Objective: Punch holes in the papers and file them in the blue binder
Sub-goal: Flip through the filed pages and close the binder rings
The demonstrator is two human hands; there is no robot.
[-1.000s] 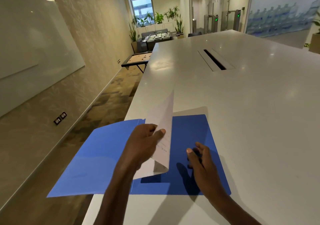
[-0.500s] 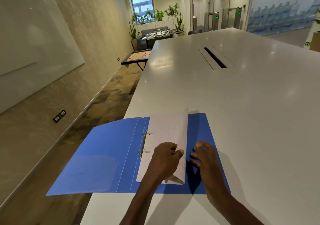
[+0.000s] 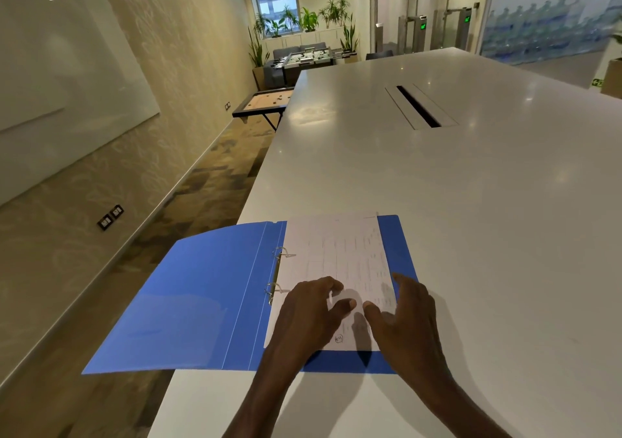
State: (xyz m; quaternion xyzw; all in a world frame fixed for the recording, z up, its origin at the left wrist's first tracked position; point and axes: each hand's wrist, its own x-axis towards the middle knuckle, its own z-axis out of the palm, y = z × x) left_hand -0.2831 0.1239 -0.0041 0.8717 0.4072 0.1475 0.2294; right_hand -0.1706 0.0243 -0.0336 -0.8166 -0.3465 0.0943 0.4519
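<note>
Your left hand [image 3: 311, 316] lies with relaxed, spread fingers on the near part of the white printed paper sheet [image 3: 340, 269], and your right hand [image 3: 409, 316] rests open at that sheet's right edge, likely to flatten it and keep it square. The sheet sits on the two silver metal rings [image 3: 277, 274] along its left edge, inside the opened blue plastic binder [image 3: 202, 303]. That binder's right half lies on the glossy white worktop [image 3: 471, 218], while the left cover overhangs the worktop's edge.

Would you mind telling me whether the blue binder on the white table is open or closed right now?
Open. The blue binder lies spread flat, its left cover overhanging the table edge, metal rings exposed and the white printed sheet lying on its right half.
</note>
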